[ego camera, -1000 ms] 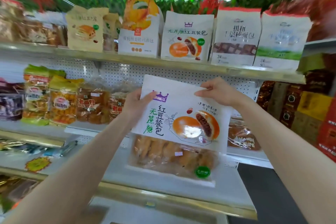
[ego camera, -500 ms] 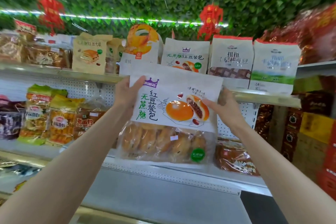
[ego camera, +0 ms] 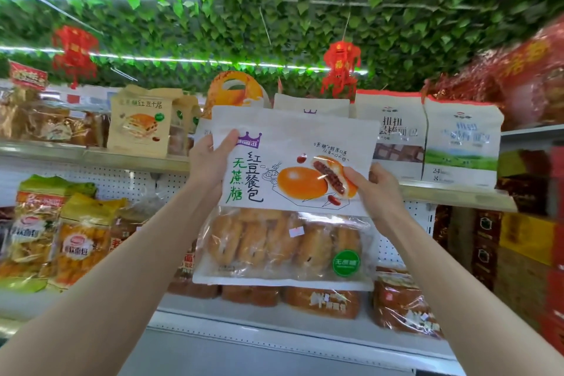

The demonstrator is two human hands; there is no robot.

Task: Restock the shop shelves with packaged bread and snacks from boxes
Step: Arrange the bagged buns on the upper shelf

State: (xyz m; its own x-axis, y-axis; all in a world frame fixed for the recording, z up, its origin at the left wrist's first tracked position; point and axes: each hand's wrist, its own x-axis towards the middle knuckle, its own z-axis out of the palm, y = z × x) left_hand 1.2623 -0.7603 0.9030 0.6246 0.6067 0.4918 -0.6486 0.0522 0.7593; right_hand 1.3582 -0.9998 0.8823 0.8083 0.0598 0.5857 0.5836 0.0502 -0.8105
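Note:
I hold a white bag of red bean buns (ego camera: 287, 192) upright in front of the top shelf (ego camera: 122, 159). It has a clear lower window showing several buns. My left hand (ego camera: 210, 162) grips its upper left edge, thumb on the front. My right hand (ego camera: 375, 192) pinches its right edge at mid height. A matching white bag (ego camera: 311, 105) stands on the top shelf right behind it, mostly hidden.
The top shelf also carries a beige bread bag (ego camera: 140, 125), an orange handled bag (ego camera: 235, 91) and two white bags (ego camera: 460, 143) at the right. The middle shelf (ego camera: 274, 311) holds packaged breads. Red boxes (ego camera: 525, 241) stack at the right; red ornaments (ego camera: 340, 67) hang above.
Both hands have raised the bun bag from the middle shelf level up to the top shelf. My right hand slid from the bag's top edge down to its right side.

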